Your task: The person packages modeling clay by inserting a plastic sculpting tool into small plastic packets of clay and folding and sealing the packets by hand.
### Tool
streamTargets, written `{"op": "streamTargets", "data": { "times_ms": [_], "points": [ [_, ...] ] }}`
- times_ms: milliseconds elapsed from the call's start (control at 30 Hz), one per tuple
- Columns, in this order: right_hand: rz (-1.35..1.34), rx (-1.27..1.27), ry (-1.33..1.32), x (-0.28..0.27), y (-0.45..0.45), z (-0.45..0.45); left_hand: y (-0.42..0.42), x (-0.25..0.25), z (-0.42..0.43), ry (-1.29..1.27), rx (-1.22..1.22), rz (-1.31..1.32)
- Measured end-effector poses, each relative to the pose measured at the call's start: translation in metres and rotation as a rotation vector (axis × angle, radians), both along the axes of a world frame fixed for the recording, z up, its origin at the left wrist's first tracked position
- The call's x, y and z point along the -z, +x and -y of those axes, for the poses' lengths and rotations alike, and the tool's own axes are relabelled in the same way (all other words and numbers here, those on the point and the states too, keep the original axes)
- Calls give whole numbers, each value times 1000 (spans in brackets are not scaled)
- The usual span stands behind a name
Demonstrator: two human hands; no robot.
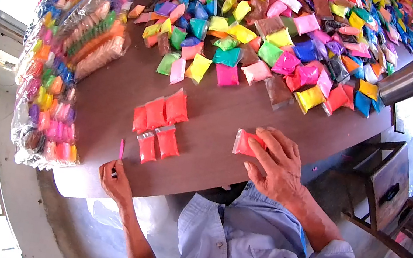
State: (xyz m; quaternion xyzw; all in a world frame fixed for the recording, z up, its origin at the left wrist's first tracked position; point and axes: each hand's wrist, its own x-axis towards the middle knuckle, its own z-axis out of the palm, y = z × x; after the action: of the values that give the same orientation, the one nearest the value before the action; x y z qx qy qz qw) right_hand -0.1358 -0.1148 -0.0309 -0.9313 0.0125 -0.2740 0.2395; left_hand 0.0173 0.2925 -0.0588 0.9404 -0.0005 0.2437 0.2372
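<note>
My right hand [281,166] has its fingers curved over a small clear packet of red filling [243,142] at the table's front. The thumb is apart from the fingers, and part of the packet is hidden under them. At the front left edge, my left hand [115,181] is closed, with a thin pink strip [122,149] standing out from its fingertips. A small dark item, perhaps a ring, shows on that hand. Between the hands, several like red packets [155,113] lie in two rows on the brown table [202,153].
A large heap of colourful packets [236,33] covers the back of the table. Bagged bundles of packets [56,131] line the left side. A metal cylinder [410,81] lies tilted at the right edge. A wooden stool [390,187] stands on the floor to the right.
</note>
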Motion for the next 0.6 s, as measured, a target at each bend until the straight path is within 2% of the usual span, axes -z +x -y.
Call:
{"op": "streamTargets", "data": {
  "times_ms": [67, 233, 367, 467, 600],
  "points": [
    [-32, -44, -65, 7, -2, 1, 2, -1, 0, 5, 6, 4],
    [-10, -6, -20, 11, 1, 0, 7, -5, -7, 66, 113, 31],
    [47, 5, 16, 16, 1, -2, 7, -21, -2, -18, 35, -105],
    [76, 10, 24, 17, 1, -1, 11, -25, -7, 60, 151, -133],
    [85, 7, 30, 17, 2, -2, 14, -33, -4, 49, 147, -211]
  ]
}}
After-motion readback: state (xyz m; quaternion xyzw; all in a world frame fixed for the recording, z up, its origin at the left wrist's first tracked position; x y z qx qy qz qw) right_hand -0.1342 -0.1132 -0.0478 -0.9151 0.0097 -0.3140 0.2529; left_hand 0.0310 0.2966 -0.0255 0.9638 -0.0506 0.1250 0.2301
